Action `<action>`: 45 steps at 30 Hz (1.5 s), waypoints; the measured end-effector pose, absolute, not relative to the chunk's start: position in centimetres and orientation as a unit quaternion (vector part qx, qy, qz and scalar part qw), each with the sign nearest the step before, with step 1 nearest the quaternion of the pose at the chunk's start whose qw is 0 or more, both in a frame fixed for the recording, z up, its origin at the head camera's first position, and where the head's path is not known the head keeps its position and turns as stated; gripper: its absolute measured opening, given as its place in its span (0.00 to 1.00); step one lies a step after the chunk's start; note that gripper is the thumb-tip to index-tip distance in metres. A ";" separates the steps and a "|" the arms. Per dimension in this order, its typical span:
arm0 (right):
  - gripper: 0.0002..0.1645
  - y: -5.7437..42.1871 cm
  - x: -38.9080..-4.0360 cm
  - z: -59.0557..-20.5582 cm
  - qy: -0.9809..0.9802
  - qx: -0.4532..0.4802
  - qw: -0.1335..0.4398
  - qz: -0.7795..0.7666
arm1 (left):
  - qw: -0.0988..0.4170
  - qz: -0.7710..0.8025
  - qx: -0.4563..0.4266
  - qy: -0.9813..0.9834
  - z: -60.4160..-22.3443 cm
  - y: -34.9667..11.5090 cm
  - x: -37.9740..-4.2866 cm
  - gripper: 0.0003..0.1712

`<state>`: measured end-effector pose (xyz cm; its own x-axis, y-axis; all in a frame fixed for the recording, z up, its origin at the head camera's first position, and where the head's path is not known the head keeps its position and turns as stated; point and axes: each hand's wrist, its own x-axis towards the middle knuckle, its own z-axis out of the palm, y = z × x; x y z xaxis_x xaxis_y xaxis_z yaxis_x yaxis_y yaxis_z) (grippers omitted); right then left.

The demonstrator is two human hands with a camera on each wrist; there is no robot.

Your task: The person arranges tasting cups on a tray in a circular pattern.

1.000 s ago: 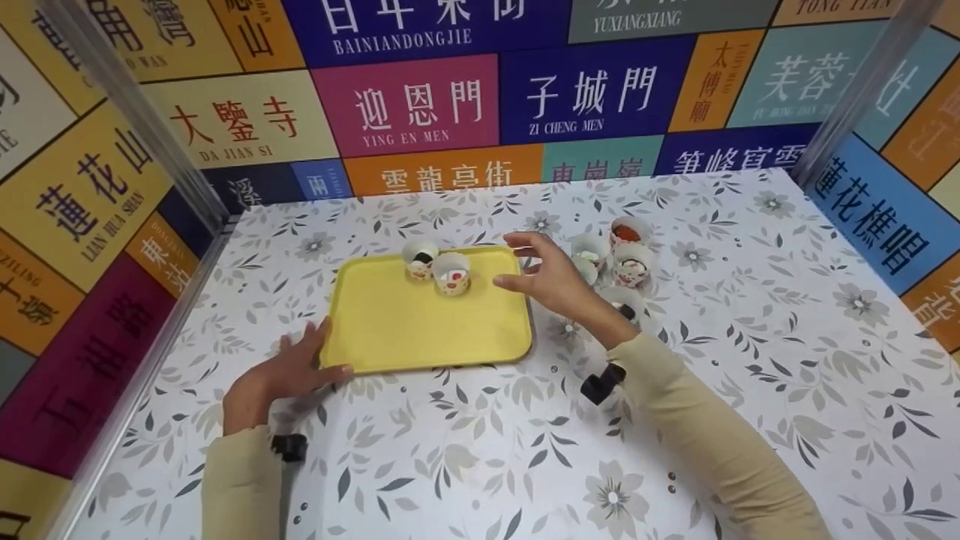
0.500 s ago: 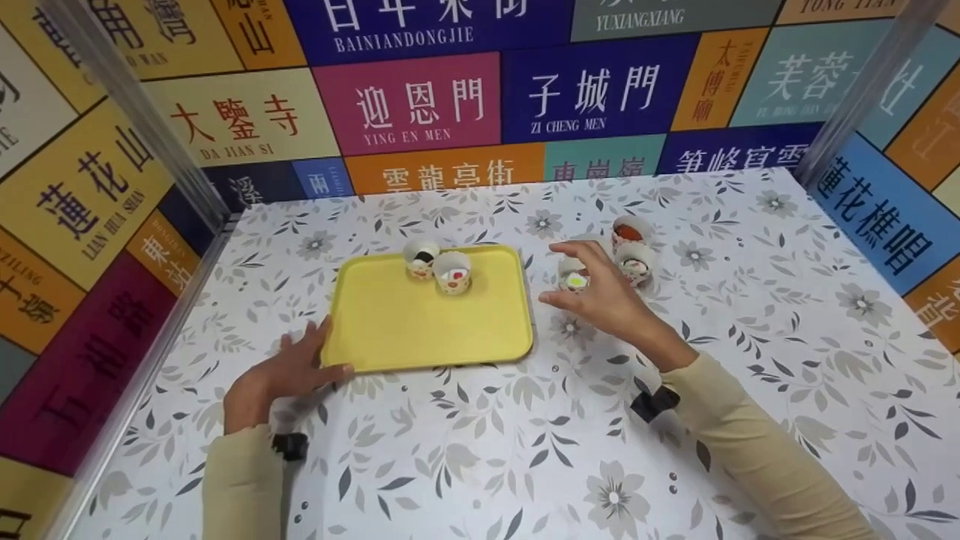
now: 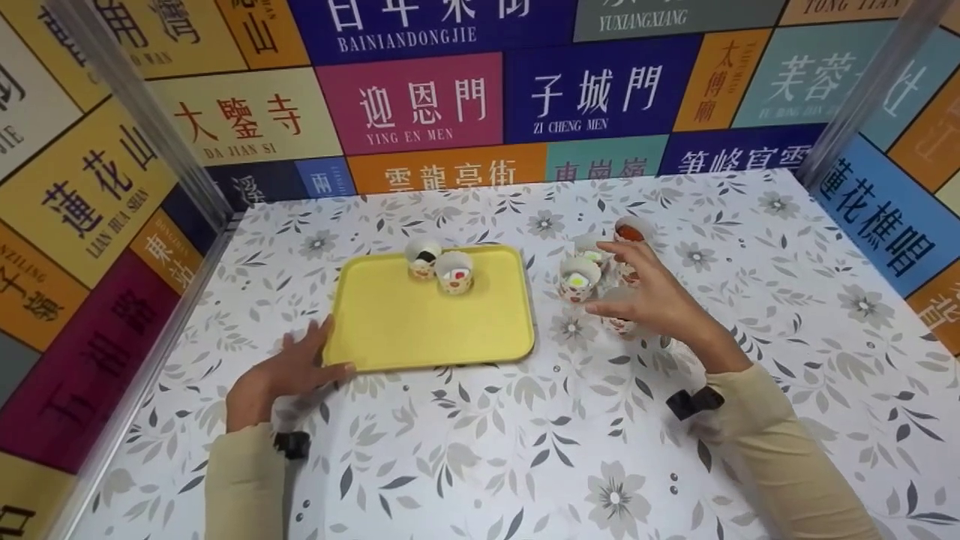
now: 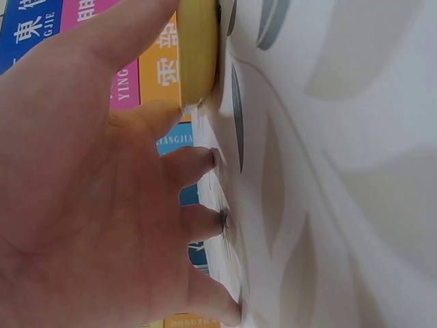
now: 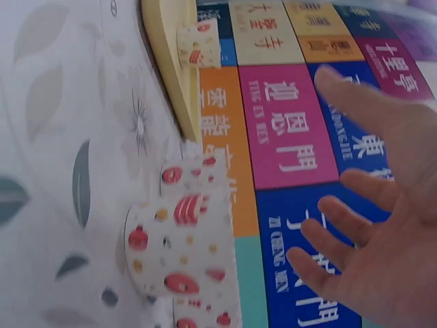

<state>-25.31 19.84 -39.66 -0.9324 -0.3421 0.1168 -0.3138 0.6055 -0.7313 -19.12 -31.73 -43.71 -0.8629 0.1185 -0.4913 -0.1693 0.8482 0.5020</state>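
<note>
My left hand [image 3: 289, 375] touches the near left corner of the yellow tray [image 3: 420, 330], its fingers spread and extended. In the left wrist view, thumb and forefinger meet the tray edge [image 4: 198, 55], while the other fingertips reach down to the tablecloth. Two patterned paper cups with small contents, one showing black and white [image 3: 423, 259], the other red and white [image 3: 454, 277], stand near the tray's far edge. Empty and spread, my right hand [image 3: 664, 304] hovers over the paper cups right of the tray. The nearest left one [image 3: 576, 285] shows yellow and white; another [image 3: 621, 325] is partly hidden below the hand.
Behind the right hand stand more paper cups, one with orange-red contents [image 3: 631, 229] and one with pale green [image 3: 591, 253]. A floral tablecloth [image 3: 450, 457] covers the table. Printed panels [image 3: 412, 101] wall in the back and both sides.
My right hand has drawn away from the tray to the right, over the cups, uncovering the yellow-and-white one. The left hand stays at the tray corner. The cups on the tray have not moved.
</note>
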 end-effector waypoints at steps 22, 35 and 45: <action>0.57 24.0 -27.0 -40.6 0.904 -0.191 0.126 -0.361 | 0.257 0.278 -0.006 0.925 -43.2 -31.7 -18.8 0.65; 0.60 25.0 -27.5 -42.0 0.893 -0.205 0.153 -0.371 | 0.264 0.277 -0.017 0.924 -43.1 -31.5 -19.0 0.64; 0.59 25.8 -27.8 -43.0 0.872 -0.199 0.182 -0.408 | 0.253 0.284 0.006 0.925 -43.2 -31.4 -18.9 0.65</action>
